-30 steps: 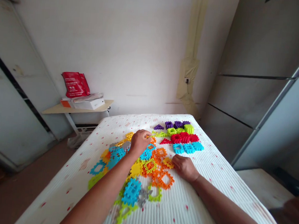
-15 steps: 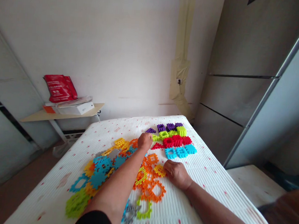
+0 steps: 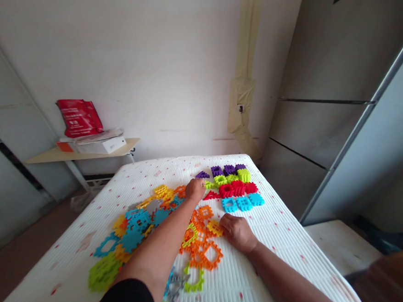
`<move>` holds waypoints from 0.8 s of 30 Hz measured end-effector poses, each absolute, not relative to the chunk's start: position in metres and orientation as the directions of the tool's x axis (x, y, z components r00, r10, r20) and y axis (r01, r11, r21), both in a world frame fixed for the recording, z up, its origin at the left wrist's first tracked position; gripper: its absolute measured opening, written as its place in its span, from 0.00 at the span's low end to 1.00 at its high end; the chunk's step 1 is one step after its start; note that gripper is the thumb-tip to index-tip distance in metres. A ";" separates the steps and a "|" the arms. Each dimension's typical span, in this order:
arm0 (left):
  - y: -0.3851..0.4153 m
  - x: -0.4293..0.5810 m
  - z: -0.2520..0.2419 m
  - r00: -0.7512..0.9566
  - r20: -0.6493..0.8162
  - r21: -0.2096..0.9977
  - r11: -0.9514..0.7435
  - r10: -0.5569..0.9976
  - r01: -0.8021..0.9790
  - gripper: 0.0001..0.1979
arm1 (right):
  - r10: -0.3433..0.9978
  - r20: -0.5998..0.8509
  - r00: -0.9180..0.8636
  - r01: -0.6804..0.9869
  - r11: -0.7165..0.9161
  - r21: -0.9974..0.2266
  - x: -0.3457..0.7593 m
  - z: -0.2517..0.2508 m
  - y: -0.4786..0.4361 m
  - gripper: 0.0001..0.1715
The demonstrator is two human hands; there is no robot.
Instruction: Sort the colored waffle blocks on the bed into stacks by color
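Note:
A heap of flat plastic interlocking tiles [image 3: 148, 221] in blue, orange, yellow and green lies on a white ribbed mattress [image 3: 270, 248]. Beyond it, sorted rows of purple tiles [image 3: 226, 169], lime green tiles [image 3: 236, 176], red tiles [image 3: 236, 189] and blue tiles [image 3: 242, 203] lie side by side. My left hand [image 3: 195, 188] is stretched far forward, fingers closed at the left end of the green row, on a lime green tile [image 3: 210, 185]. My right hand [image 3: 236, 230] rests curled on the mattress, its fingers against a yellow tile [image 3: 214, 227].
A low wooden shelf [image 3: 84, 152] at the wall carries a red bag [image 3: 79, 117] and a white box [image 3: 101, 145]. Grey cabinet panels [image 3: 328, 109] stand to the right. The mattress edges drop off at left and right.
My left hand has reached from the pile's far edge over to the green row. The right hand has stayed by the yellow tile. The view has shifted.

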State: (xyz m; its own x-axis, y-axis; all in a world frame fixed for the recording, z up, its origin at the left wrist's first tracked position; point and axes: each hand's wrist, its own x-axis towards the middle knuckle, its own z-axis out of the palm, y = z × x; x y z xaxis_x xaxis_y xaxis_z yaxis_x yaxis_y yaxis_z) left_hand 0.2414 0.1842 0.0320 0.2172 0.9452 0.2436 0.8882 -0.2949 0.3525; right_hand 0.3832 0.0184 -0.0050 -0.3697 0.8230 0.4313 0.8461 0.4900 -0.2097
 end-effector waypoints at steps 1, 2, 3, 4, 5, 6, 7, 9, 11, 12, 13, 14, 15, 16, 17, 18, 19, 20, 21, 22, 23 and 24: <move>0.184 0.241 0.032 0.215 0.243 0.355 -0.293 0.946 0.887 0.10 | 0.823 0.433 -0.366 0.848 0.487 -0.209 0.383 -0.005 0.019 0.12; 0.183 0.241 0.032 0.214 0.243 0.360 -0.293 0.946 0.886 0.10 | 0.824 0.436 -0.363 0.849 0.485 -0.211 0.383 -0.006 0.019 0.13; 0.182 0.241 0.033 0.213 0.243 0.366 -0.293 0.946 0.883 0.10 | 0.823 0.439 -0.360 0.848 0.484 -0.213 0.383 -0.006 0.019 0.13; 0.181 0.241 0.034 0.211 0.243 0.373 -0.293 0.947 0.880 0.10 | 0.822 0.442 -0.358 0.846 0.486 -0.219 0.383 -0.006 0.019 0.12; 0.180 0.241 0.037 0.208 0.246 0.381 -0.292 0.947 0.877 0.10 | 0.820 0.447 -0.356 0.842 0.489 -0.227 0.384 -0.006 0.019 0.12; 0.179 0.240 0.042 0.203 0.252 0.390 -0.292 0.946 0.873 0.11 | 0.818 0.453 -0.354 0.836 0.493 -0.239 0.384 -0.006 0.018 0.12; 0.177 0.238 0.048 0.199 0.263 0.399 -0.294 0.944 0.869 0.11 | 0.817 0.459 -0.350 0.830 0.497 -0.253 0.385 -0.006 0.018 0.11; 0.173 0.231 0.066 0.198 0.296 0.414 -0.312 0.935 0.855 0.11 | 0.816 0.471 -0.336 0.817 0.501 -0.284 0.386 -0.006 0.017 0.11; 0.166 0.217 0.086 0.203 0.332 0.425 -0.339 0.921 0.839 0.10 | 0.816 0.480 -0.323 0.811 0.500 -0.303 0.387 -0.006 0.017 0.11; 0.161 0.206 0.096 0.205 0.347 0.432 -0.350 0.915 0.831 0.10 | 0.815 0.481 -0.322 0.811 0.499 -0.304 0.387 -0.006 0.017 0.11; 0.155 0.193 0.105 0.202 0.363 0.435 -0.357 0.910 0.826 0.10 | 0.816 0.480 -0.322 0.814 0.497 -0.299 0.388 -0.006 0.016 0.11; 0.147 0.177 0.112 0.195 0.379 0.439 -0.361 0.905 0.823 0.10 | 0.817 0.478 -0.322 0.819 0.494 -0.291 0.388 -0.006 0.016 0.11; 0.139 0.159 0.116 0.185 0.406 0.443 -0.370 0.895 0.816 0.11 | 0.819 0.476 -0.321 0.826 0.488 -0.282 0.388 -0.006 0.016 0.12; 0.130 0.139 0.118 0.145 0.466 0.462 -0.379 0.873 0.802 0.10 | 0.820 0.479 -0.312 0.833 0.479 -0.277 0.388 -0.005 0.016 0.12; 0.121 0.118 0.116 0.103 0.511 0.479 -0.382 0.854 0.790 0.11 | 0.818 0.492 -0.298 0.837 0.472 -0.277 0.388 -0.003 0.016 0.12; 0.111 0.096 0.110 0.030 0.545 0.506 -0.357 0.838 0.785 0.11 | 0.808 0.512 -0.291 0.833 0.477 -0.280 0.387 -0.001 0.015 0.12; 0.102 0.073 0.102 -0.040 0.559 0.536 -0.324 0.828 0.779 0.12 | 0.789 0.537 -0.297 0.819 0.500 -0.283 0.384 0.003 0.015 0.11; 0.093 0.052 0.091 -0.116 0.566 0.568 -0.285 0.816 0.772 0.13 | 0.762 0.563 -0.320 0.792 0.541 -0.282 0.381 0.007 0.014 0.10; 0.084 0.031 0.078 -0.185 0.569 0.599 -0.250 0.801 0.760 0.14 | 0.728 0.585 -0.358 0.755 0.594 -0.278 0.376 0.011 0.014 0.10; 0.077 0.012 0.064 -0.252 0.572 0.629 -0.219 0.781 0.746 0.15 | 0.692 0.596 -0.406 0.710 0.650 -0.271 0.370 0.015 0.013 0.11; 0.071 -0.005 0.050 -0.317 0.571 0.656 -0.188 0.757 0.731 0.16 | 0.661 0.595 -0.457 0.665 0.698 -0.265 0.363 0.018 0.012 0.12; 0.067 -0.020 0.037 -0.384 0.553 0.683 -0.138 0.739 0.717 0.17 | 0.641 0.583 -0.500 0.631 0.730 -0.261 0.355 0.021 0.012 0.12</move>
State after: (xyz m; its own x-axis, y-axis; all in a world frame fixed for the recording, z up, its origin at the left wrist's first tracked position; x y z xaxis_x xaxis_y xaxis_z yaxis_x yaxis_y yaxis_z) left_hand -0.0204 0.0667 0.0369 -0.3844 0.7390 0.5533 0.7175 -0.1379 0.6828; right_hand 0.3554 0.0121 0.0211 -0.4998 0.6407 0.5829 0.6312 0.7302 -0.2614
